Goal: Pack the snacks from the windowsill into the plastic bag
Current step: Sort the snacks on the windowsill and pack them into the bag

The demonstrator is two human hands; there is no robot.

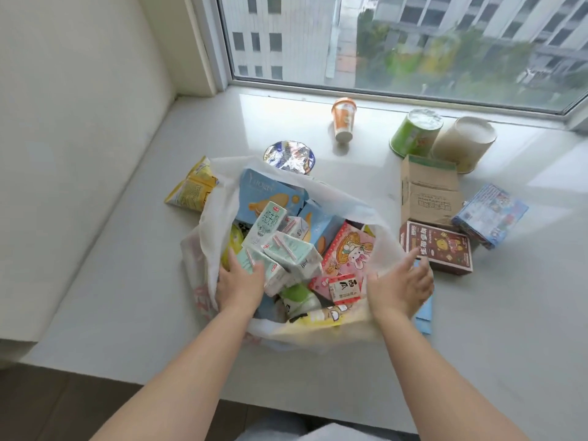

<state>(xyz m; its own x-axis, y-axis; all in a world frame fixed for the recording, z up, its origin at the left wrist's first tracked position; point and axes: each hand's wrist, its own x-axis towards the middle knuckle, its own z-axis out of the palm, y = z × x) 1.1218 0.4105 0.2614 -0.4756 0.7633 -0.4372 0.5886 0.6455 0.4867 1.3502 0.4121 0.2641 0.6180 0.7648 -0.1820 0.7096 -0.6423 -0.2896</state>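
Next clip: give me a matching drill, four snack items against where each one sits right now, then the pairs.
Items
1. orange cup
2. yellow packet
3. dark red box
4. pale green milk cartons

Places
A. inside the plastic bag, under the left hand
B. on the windowsill, left of the bag
C. far back, near the window glass
D. on the sill right of the bag, just beyond the right hand

Pairs: 1-C, 2-B, 3-D, 4-A
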